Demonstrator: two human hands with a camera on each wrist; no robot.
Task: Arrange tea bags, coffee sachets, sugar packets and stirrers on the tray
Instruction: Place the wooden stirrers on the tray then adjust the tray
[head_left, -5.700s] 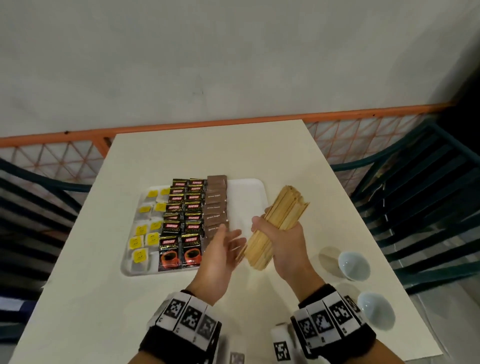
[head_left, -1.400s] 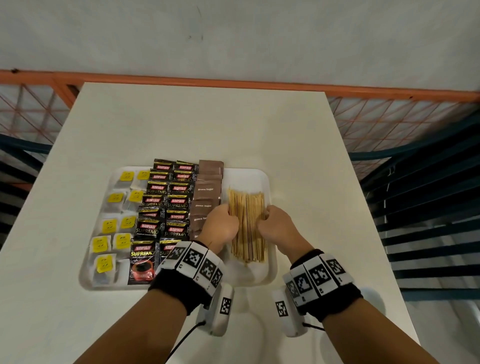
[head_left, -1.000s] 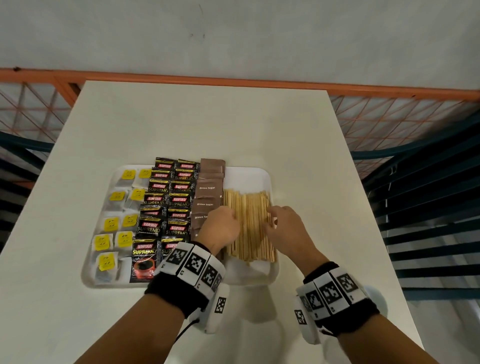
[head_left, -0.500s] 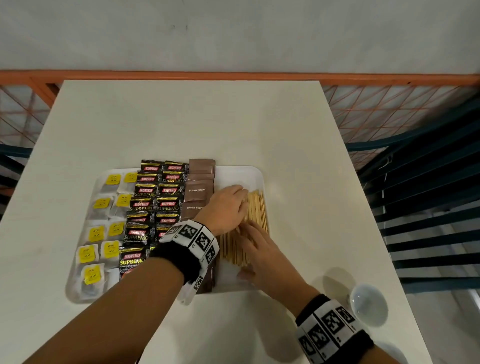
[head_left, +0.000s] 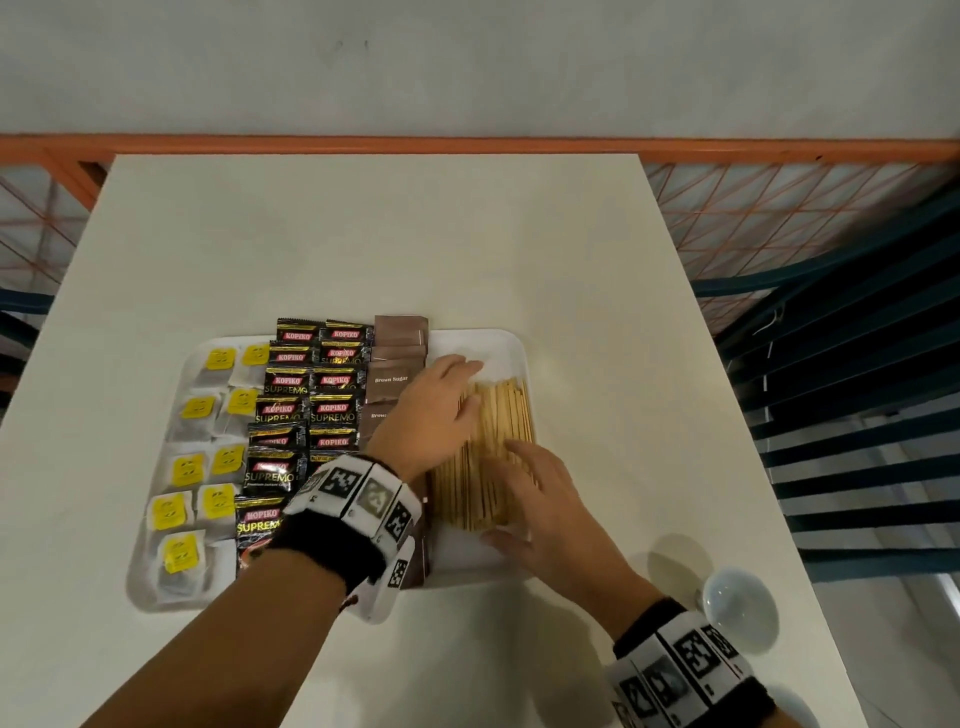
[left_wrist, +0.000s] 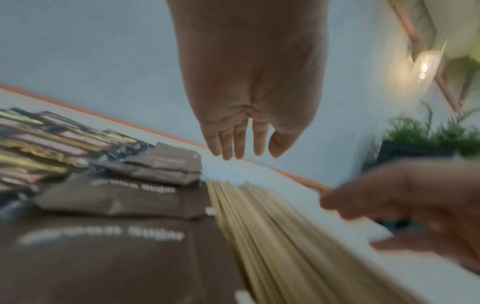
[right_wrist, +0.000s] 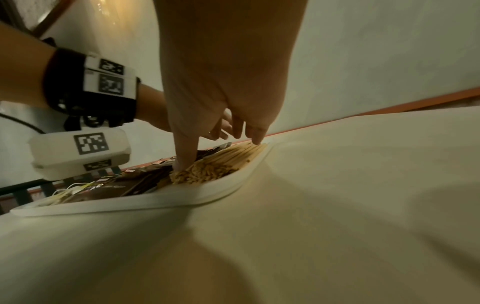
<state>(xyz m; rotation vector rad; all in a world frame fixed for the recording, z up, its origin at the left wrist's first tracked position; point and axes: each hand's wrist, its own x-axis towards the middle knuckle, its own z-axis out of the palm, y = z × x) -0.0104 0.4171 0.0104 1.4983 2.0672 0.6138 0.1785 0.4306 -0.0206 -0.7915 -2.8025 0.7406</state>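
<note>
Wooden stirrers (head_left: 485, 457) lie flat under both my hands at the tray's (head_left: 514, 345) right end: my left hand (head_left: 434, 415) spreads straight fingers over their far left side, my right hand (head_left: 540, 504) splays across their near ends. Beside them, "Brown Sugar" sugar packets (head_left: 392, 382), "KOPIKO SUPREMO" coffee sachets (head_left: 311, 395), then yellow-tagged tea bags (head_left: 208, 457). Only my right wrist view shows my thumb pressing the stirrers' ends.

Sugar packets (head_left: 387, 410) half under left forearm

Left hand (head_left: 434, 410) and right hand (head_left: 540, 499) reach forward, fingers extended, palms down.
</note>
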